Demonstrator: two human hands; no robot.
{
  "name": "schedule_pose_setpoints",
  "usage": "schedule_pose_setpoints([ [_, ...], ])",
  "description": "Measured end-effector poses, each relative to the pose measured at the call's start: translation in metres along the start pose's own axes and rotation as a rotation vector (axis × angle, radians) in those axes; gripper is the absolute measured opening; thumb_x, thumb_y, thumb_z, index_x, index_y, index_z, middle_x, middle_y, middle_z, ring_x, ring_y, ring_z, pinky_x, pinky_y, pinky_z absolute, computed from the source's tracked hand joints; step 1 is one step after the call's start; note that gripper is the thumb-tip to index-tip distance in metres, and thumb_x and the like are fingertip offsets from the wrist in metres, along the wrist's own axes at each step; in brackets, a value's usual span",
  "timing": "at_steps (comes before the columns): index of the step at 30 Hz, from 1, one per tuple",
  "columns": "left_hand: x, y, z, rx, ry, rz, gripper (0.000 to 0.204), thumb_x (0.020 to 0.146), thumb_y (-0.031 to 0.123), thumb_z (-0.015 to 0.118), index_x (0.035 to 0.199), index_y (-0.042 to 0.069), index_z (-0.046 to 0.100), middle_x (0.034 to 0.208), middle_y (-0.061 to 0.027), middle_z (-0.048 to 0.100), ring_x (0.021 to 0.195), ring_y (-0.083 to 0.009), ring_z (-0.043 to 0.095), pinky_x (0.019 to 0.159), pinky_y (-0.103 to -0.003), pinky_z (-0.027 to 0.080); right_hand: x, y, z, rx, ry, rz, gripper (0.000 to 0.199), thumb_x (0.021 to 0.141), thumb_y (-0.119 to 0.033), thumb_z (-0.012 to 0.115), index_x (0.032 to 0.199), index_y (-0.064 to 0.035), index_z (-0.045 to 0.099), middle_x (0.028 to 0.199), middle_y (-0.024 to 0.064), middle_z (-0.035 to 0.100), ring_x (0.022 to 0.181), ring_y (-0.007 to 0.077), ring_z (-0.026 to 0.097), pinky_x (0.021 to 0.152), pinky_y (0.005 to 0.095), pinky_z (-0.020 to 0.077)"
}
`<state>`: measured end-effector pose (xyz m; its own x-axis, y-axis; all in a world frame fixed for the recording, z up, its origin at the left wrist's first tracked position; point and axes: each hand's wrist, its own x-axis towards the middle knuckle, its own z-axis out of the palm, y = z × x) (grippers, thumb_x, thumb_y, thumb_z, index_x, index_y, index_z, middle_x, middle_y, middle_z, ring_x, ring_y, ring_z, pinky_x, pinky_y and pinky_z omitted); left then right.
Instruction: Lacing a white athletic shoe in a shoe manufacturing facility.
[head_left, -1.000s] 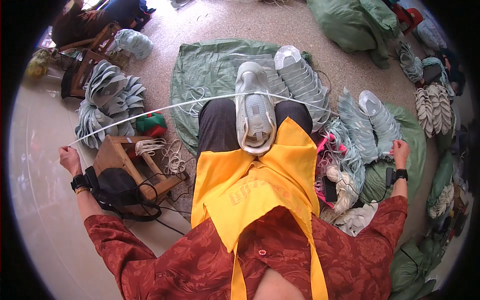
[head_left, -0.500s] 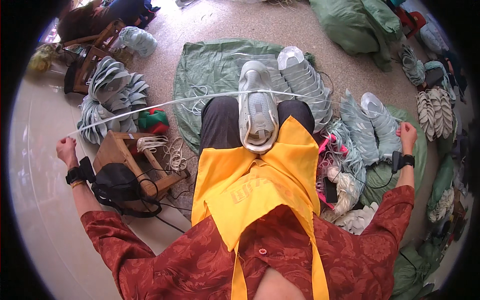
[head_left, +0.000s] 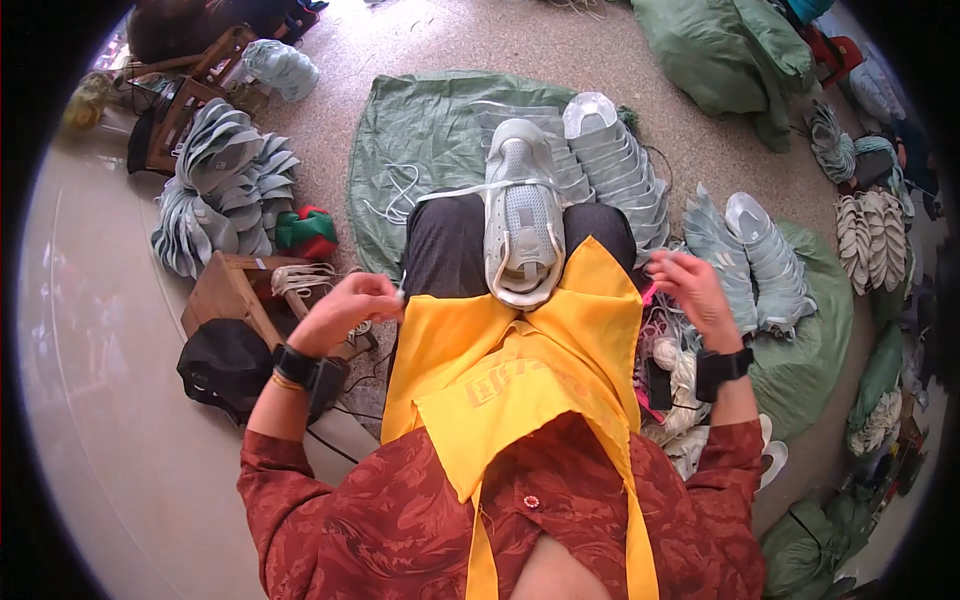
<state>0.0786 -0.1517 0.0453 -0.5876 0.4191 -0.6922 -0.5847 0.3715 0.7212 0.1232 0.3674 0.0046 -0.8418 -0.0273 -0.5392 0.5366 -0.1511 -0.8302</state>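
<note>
A pale grey-white shoe upper [head_left: 522, 225] rests lengthwise between my knees, its heel opening toward me. One white shoelace [head_left: 465, 192] passes across its front part and drops over my left knee. Beside that knee, my left hand [head_left: 352, 308] is closed in a pinch, with a whitish lace end at its fingertips. My right hand [head_left: 692, 288] is raised past my right knee, thumb and fingers drawn together. What it pinches is too small to make out, and the lace on that side does not show clearly.
Stacked shoe uppers [head_left: 612, 165] lie on a green cloth [head_left: 400, 125] ahead, with another stack [head_left: 770, 265] to the right. At left stand a wooden stool [head_left: 232, 295], a black bag [head_left: 228, 365] and grey shoe pieces [head_left: 215, 190]. Lace bundles [head_left: 675, 370] hang near my right knee.
Both hands have come inward from far out at the sides to near my knees. The lace, stretched taut across the shoe before, now hangs slack on the left.
</note>
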Motion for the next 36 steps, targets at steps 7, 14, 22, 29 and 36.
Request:
schedule_pose_setpoints([
  [7,0.056,0.030,0.053,-0.119,0.142,0.457,0.008,0.099,0.010,0.062,0.093,0.005,0.061,0.110,-0.0076,0.073,0.082,-0.0061,0.057,0.076,-0.021,0.046,0.054,-0.032,0.116,-0.722,-0.013,-0.621,0.015,0.093,-0.008,0.068,0.104,-0.0027,0.077,0.085,0.0094,0.070,0.071,0.0180,0.063,0.064,0.0324,0.0495],
  [14,0.120,0.036,0.058,-0.061,0.308,0.528,0.005,0.097,0.004,0.063,0.093,0.002,0.060,0.113,-0.0086,0.072,0.084,-0.0045,0.058,0.077,-0.022,0.050,0.095,-0.039,0.146,-0.861,0.080,-0.757,0.014,0.089,-0.005,0.067,0.099,-0.0005,0.076,0.085,0.0172,0.067,0.073,0.0328,0.064,0.067,0.0378,0.0505],
  [22,0.152,0.049,0.070,0.078,0.493,0.567,0.006,0.095,0.000,0.064,0.094,0.001,0.058,0.087,0.0008,0.065,0.083,-0.0045,0.061,0.075,-0.022,0.050,0.126,-0.038,0.146,-0.592,0.063,-0.675,0.018,0.091,-0.004,0.068,0.107,-0.0020,0.077,0.090,0.0112,0.073,0.074,0.0194,0.069,0.067,0.0305,0.0541],
  [29,0.153,0.052,0.075,-0.137,0.398,0.627,0.007,0.095,-0.002,0.063,0.095,0.002,0.058,0.091,0.0010,0.065,0.085,-0.0043,0.060,0.079,-0.021,0.049,0.118,-0.043,0.146,-0.197,-0.085,-0.422,0.023,0.091,0.002,0.069,0.114,0.0031,0.074,0.098,0.0063,0.075,0.083,0.0096,0.070,0.076,0.0239,0.0591],
  [36,0.150,0.056,0.076,-0.205,0.352,0.641,0.006,0.095,-0.001,0.064,0.096,0.002,0.058,0.092,0.0006,0.065,0.085,-0.0050,0.060,0.081,-0.022,0.050,0.120,-0.036,0.147,-0.259,-0.037,-0.471,0.017,0.090,0.001,0.070,0.106,0.0028,0.075,0.093,0.0048,0.076,0.082,0.0092,0.070,0.075,0.0242,0.0584],
])
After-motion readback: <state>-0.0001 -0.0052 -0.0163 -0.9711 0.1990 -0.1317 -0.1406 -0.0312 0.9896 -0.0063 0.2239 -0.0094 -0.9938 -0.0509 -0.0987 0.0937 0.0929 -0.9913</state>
